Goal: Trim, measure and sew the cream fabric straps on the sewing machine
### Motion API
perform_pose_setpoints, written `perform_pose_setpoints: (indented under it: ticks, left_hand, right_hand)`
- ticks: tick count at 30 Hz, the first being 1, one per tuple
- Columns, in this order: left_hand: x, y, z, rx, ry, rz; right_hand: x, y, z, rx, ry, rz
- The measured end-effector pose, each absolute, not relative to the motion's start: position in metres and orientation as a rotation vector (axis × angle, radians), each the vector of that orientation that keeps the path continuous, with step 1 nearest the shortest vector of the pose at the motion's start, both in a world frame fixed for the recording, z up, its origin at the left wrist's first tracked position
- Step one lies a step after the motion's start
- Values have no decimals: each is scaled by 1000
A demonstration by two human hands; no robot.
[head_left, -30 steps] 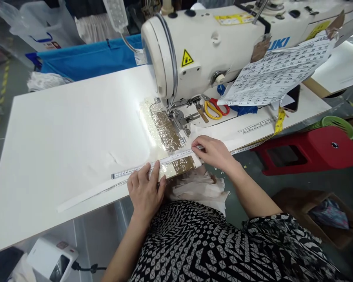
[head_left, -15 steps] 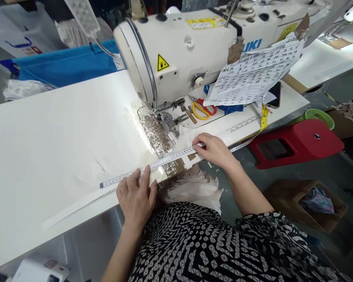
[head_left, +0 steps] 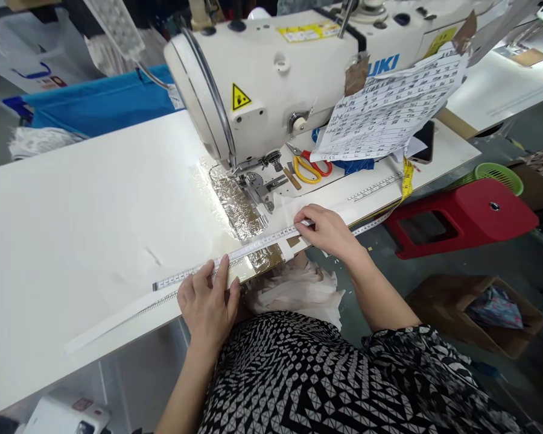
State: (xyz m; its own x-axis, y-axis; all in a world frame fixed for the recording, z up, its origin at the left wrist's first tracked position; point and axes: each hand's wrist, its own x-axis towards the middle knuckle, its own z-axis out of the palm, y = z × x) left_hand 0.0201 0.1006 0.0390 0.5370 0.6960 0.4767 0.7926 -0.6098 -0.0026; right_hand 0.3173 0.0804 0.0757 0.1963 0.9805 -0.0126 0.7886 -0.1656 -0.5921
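A white tape measure [head_left: 262,241] is stretched along the front edge of the sewing table, its metal-tipped end at the left. My left hand [head_left: 208,301] lies with fingers extended, pressing the tape flat with the fingertips. At the other side my right hand [head_left: 323,229] pinches the tape between thumb and fingers. Under and beside the tape lies a strip of thin white fabric [head_left: 113,328], trailing to the left. The tape runs on past my right hand to a yellow twisted section [head_left: 407,181] hanging over the table edge.
A sewing machine [head_left: 262,90] stands just beyond my hands. Scissors with red and yellow handles [head_left: 310,169] lie by its base, near a handwritten sheet [head_left: 389,108] and a phone [head_left: 424,143]. A red stool [head_left: 466,217] and cardboard box [head_left: 479,313] are at the right.
The view has shifted slightly. Both hands keep the same places on the tape measure, and nothing on the table has visibly moved.
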Motion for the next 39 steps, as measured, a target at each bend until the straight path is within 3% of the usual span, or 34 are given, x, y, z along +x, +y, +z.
perform_pose_setpoints:
  ticks: [39]
  left_hand:
    - [19, 105, 35, -2564, -1270, -650]
  right_hand:
    - [315, 82, 70, -1976, -1644, 491]
